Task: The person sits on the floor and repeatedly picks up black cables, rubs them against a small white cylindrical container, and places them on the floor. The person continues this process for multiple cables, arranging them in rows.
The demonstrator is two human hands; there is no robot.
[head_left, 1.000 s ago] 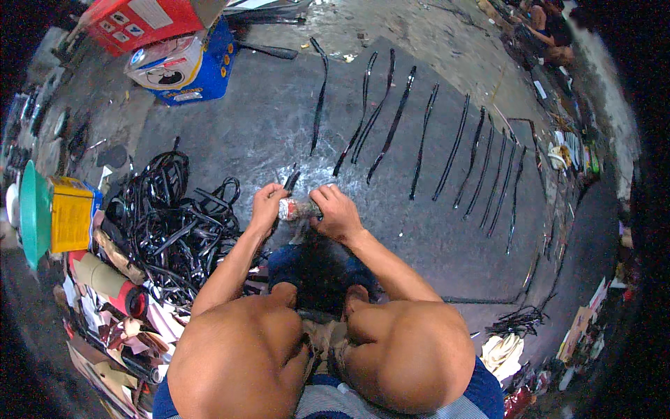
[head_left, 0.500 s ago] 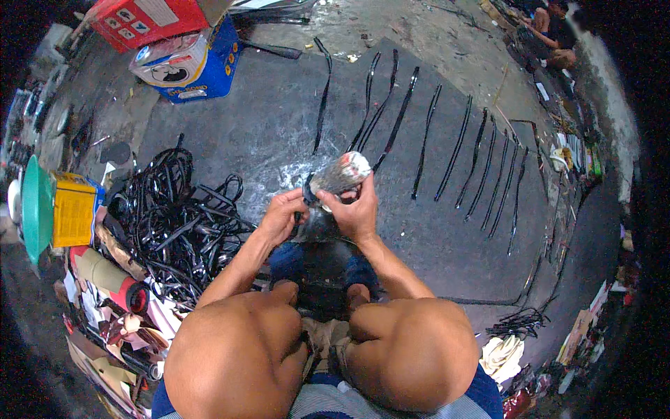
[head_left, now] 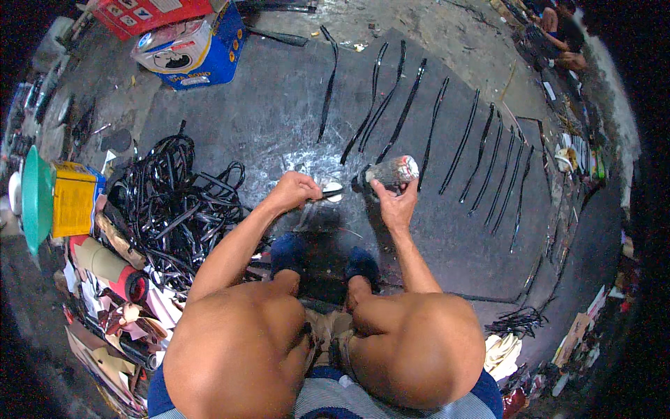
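My right hand is wrapped around a grey, crusted bottle, tilted sideways over the dark mat. A dark neck or opening is at its left end. My left hand pinches a short, thin black piece; I cannot make out whether it is a strip or a brush handle. Under this piece lies a small round whitish thing. Beyond my hands, several narrow black strips are laid out apart from one another across the mat.
To the left sits a big tangled heap of black strips. Behind it stand a blue box and a red box. A yellow tin with a green lid-like disc is at far left, above scraps. Another person sits at far right.
My hands have moved apart. The left has come off the bottle with the thin black piece in its fingers; the right has carried the bottle to the right.
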